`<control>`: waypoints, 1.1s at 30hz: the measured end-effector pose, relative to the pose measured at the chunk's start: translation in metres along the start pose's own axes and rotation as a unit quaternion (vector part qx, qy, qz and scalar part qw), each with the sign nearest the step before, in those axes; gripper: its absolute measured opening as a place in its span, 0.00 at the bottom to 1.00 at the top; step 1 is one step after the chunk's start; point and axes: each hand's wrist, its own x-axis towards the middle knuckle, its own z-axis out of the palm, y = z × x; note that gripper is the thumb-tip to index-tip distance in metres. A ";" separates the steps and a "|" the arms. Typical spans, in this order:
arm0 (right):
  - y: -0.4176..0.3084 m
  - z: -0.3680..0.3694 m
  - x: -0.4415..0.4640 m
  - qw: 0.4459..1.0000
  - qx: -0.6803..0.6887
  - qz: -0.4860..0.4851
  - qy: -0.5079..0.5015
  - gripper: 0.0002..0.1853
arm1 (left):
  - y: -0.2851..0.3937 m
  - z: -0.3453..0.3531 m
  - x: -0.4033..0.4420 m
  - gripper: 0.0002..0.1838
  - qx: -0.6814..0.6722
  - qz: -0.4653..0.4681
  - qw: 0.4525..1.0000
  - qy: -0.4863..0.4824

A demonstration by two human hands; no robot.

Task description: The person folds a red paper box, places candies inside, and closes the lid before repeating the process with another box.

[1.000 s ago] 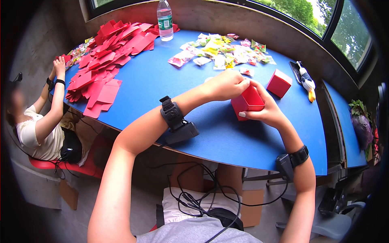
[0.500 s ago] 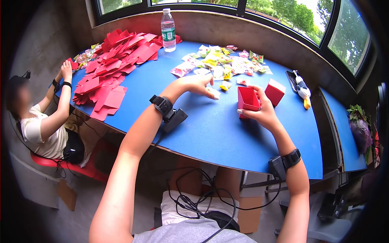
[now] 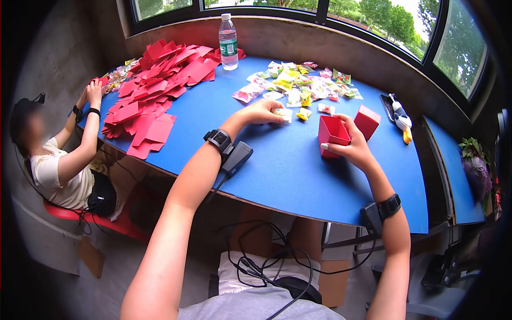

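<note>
My left hand [image 3: 262,112] is closed at the fingertips on a small wrapped candy [image 3: 286,114] with a pale wrapper, low over the blue table. My right hand [image 3: 352,145] grips an open red paper box [image 3: 334,131] by its side, thumb at the front. The box stands upright with its open top facing me, and I see no contents in it. A second red box [image 3: 367,122] is just behind my right hand. Two single candies, one yellow [image 3: 304,113] and one pale with red [image 3: 326,109], lie between my hands.
A spread of wrapped candies [image 3: 298,84] covers the table's back middle. Flat red boxes [image 3: 160,80] are heaped at left beside a water bottle [image 3: 228,42]. A duck-like object [image 3: 400,118] lies at right. A co-worker [image 3: 69,165] sits at far left, holding something red.
My left fingers have drawn together on the pale candy, and the hand has shifted slightly away from me. My right hand still holds the red box. The view has shifted a little.
</note>
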 end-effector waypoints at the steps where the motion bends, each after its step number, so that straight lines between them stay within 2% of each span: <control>1: 0.000 0.000 0.000 1.000 0.014 0.006 -0.002 0.41 | -0.003 0.000 0.001 0.18 -0.057 -0.005 0.998 -0.001; 5: 0.000 0.000 0.000 1.000 0.012 0.007 -0.008 0.42 | -0.003 0.000 0.003 0.20 -0.040 -0.013 0.999 -0.014; 7: 0.002 0.002 0.000 0.999 0.041 0.006 -0.005 0.42 | 0.008 0.006 -0.003 0.20 -0.099 0.001 0.994 0.042; 9: 0.002 0.002 -0.001 0.999 0.037 0.000 -0.005 0.42 | 0.014 0.003 -0.008 0.22 -0.071 -0.033 0.997 0.023; 11: -0.001 0.003 -0.001 0.995 0.104 0.014 0.005 0.43 | 0.015 0.003 -0.010 0.25 -0.103 -0.024 0.993 0.049; 21: -0.001 0.001 0.000 0.994 0.095 0.043 0.016 0.43 | 0.002 0.002 -0.004 0.30 -0.139 -0.007 0.989 0.050; 29: 0.001 -0.002 0.001 0.996 0.076 0.039 0.027 0.42 | 0.002 0.005 -0.001 0.23 -0.119 0.001 0.989 0.090; 33: -0.002 0.001 0.000 1.000 0.015 -0.014 -0.003 0.42 | 0.007 0.007 0.002 0.22 -0.110 0.051 0.985 0.125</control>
